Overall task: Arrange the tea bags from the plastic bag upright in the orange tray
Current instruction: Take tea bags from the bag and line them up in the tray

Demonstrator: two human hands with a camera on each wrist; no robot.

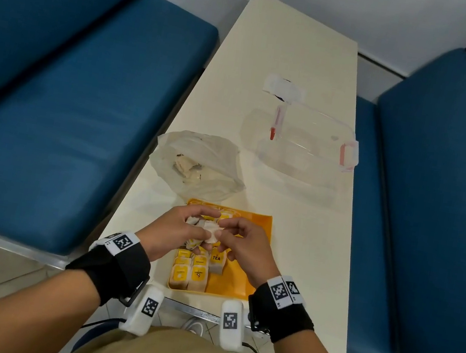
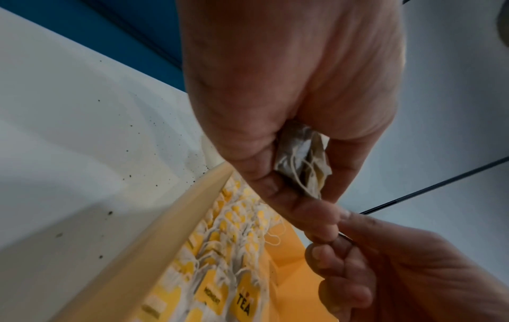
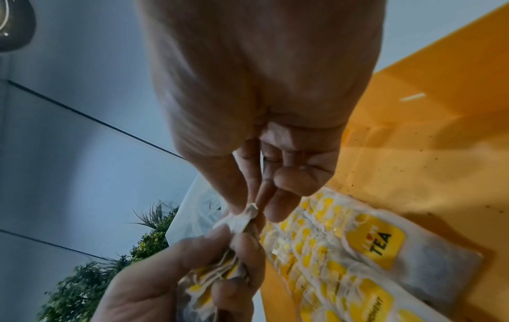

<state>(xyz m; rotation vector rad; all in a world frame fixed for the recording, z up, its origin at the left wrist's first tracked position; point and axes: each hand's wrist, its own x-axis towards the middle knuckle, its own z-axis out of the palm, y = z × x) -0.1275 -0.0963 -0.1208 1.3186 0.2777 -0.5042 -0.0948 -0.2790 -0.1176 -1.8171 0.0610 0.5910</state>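
Note:
Both hands meet above the orange tray (image 1: 260,226). My left hand (image 1: 183,229) grips a bunch of tea bags (image 2: 303,161) with strings and yellow tags (image 3: 212,281). My right hand (image 1: 234,237) pinches the corner of one tea bag (image 3: 243,219) from that bunch between thumb and fingers. Below the hands, rows of tea bags (image 1: 195,271) with yellow tags stand upright along the tray's left side (image 3: 344,257). The clear plastic bag (image 1: 197,164) lies just beyond the tray with a few tea bags (image 1: 184,165) inside.
An open clear plastic box (image 1: 301,144) with pink clasps lies on the cream table (image 1: 320,62) to the far right. Blue benches (image 1: 71,89) flank the table on both sides. Tea dust speckles the table by the tray's left wall (image 2: 171,239).

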